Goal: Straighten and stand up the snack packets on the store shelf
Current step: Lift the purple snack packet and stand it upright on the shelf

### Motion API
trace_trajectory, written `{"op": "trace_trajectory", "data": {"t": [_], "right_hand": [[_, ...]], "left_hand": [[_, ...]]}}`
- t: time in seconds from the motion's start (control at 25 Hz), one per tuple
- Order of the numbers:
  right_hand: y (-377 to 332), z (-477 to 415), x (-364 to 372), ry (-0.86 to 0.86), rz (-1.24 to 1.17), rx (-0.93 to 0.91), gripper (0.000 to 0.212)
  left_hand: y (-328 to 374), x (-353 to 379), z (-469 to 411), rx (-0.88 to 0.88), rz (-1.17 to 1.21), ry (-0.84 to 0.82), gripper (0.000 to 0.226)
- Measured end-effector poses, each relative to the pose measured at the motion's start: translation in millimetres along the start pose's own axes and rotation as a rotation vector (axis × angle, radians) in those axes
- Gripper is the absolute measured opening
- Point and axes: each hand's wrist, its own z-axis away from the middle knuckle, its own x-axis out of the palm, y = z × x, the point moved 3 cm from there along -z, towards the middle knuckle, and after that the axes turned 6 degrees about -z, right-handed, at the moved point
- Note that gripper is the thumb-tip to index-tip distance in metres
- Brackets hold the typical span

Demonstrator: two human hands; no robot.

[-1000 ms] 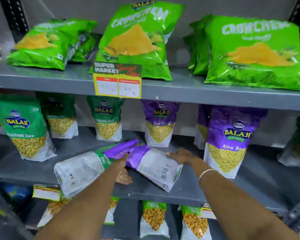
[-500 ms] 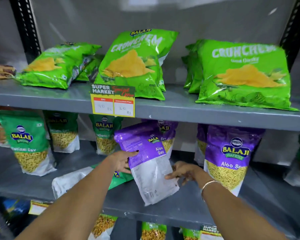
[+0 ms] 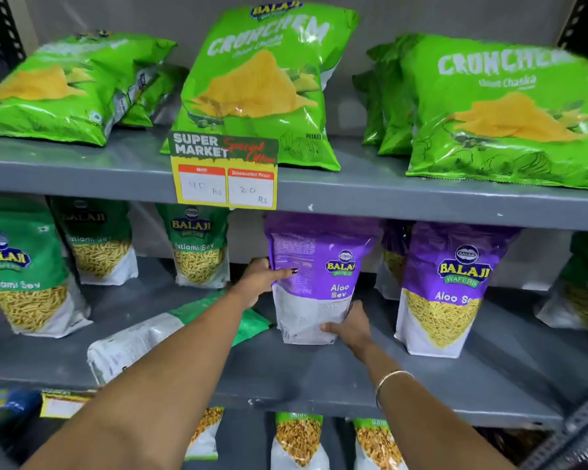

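A purple Aloo Sev packet (image 3: 314, 276) stands upright on the middle shelf (image 3: 319, 378), its printed back turned toward me. My left hand (image 3: 262, 278) grips its left edge near the top. My right hand (image 3: 348, 325) holds its lower right corner. A green Ratlami Sev packet (image 3: 143, 337) lies flat on the same shelf to the left, partly under my left forearm. Another purple Aloo Sev packet (image 3: 448, 290) stands upright to the right.
Green Ratlami Sev packets (image 3: 17, 269) stand along the left of the middle shelf. Large green Crunchem bags (image 3: 262, 86) lean on the top shelf above a yellow price tag (image 3: 224, 174). More packets (image 3: 299, 439) stand on the shelf below.
The purple packet went from lying across the green one to upright, set down on the shelf. Both hands moved with it, further back and to the right.
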Motion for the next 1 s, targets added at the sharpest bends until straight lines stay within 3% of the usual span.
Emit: {"op": "trace_trajectory", "data": {"t": [0.12,0.32,0.48,0.6,0.64,0.72,0.8,0.88,1.0], "right_hand": [[-1.1,-3.2,2.6,-0.015,0.037,-0.002,0.061],[2.4,-5.6,2.3,0.035,0.085,0.051,0.062],[-5.2,-4.3,1.4,0.003,0.220,0.073,0.021],[-4.9,-3.2,0.8,-0.165,0.096,0.071,0.028],[-4.7,1.1,-2.1,-0.254,0.025,0.105,0.026],[-3.0,11.4,-6.1,-0.474,-0.068,0.174,0.044],[-0.1,17.0,-2.4,-0.600,-0.118,0.187,0.058],[1.0,18.1,6.2,-0.565,-0.105,0.137,0.065],[-3.4,18.8,12.6,-0.371,-0.045,0.046,0.075]], "left_hand": [[-10.1,0.9,1.1,-0.027,0.017,-0.060,0.012],[-25.0,2.3,10.8,-0.067,-0.081,-0.143,0.034],[-32.9,-0.4,9.1,-0.096,-0.067,-0.262,0.031],[-32.4,9.0,2.6,-0.044,-0.186,-0.200,0.028],[-33.0,11.6,-2.4,-0.007,-0.213,-0.127,0.035],[-36.7,15.7,-9.5,0.024,-0.190,-0.028,0.063],[-43.0,21.9,-14.2,0.004,-0.146,-0.044,0.084],[-47.6,30.9,-17.2,-0.030,-0.124,-0.077,0.097],[-48.7,36.4,-19.5,-0.060,-0.132,-0.063,0.105]]}}
